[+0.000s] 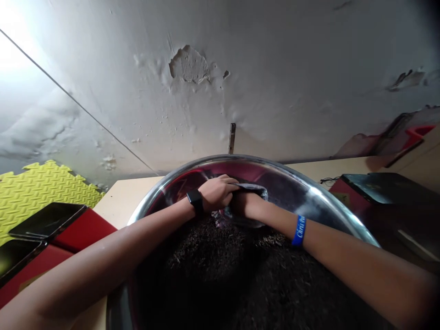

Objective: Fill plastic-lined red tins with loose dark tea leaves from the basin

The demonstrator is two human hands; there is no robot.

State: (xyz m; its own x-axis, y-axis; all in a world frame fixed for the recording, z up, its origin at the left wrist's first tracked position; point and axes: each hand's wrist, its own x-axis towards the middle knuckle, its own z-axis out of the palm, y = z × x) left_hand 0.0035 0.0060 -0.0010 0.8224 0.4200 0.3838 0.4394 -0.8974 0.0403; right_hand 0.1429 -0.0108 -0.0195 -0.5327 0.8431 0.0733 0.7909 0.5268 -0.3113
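Note:
A large shiny steel basin (pixel 319 195) fills the middle of the view, heaped with dark loose tea leaves (pixel 227 270). Both arms reach across the heap to its far side. My left hand (pixel 216 191), with a black watch on the wrist, is closed over the rim of a small silvery foil pouch (pixel 252 188). My right hand (pixel 245 205), with a blue wristband on its arm, is closed on the same pouch from the right; its fingers are mostly hidden behind the pouch and the left hand.
The basin stands on a pale wooden table (pixel 120 201) against a peeling white wall. Red boxes with dark lids (pixel 48 220) lie at the left, and a red box with a dark lid (pixel 378 188) at the right. A yellow foam mat (pixel 41 183) lies at far left.

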